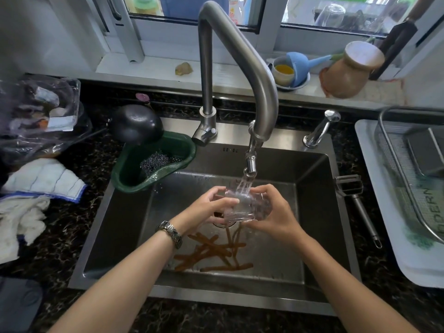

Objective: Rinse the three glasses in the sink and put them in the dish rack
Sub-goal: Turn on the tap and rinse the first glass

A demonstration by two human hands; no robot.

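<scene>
A clear glass point(242, 207) is held over the middle of the steel sink point(319, 212), right under the running water of the tall tap point(240, 58). My left hand point(206, 207) grips its left side, thumb across the front. My right hand point(276, 212) cups its right side and bottom. The wire dish rack point(394, 150) stands on a white tray point(374, 200) at the right edge. No other glass shows in the sink.
Several brown sticks point(211, 253) lie on the sink floor near the drain. A green corner strainer point(153, 162) with a steel scourer hangs at the sink's back left. A peeler point(355, 200) lies on the right counter, cloths point(36, 188) on the left.
</scene>
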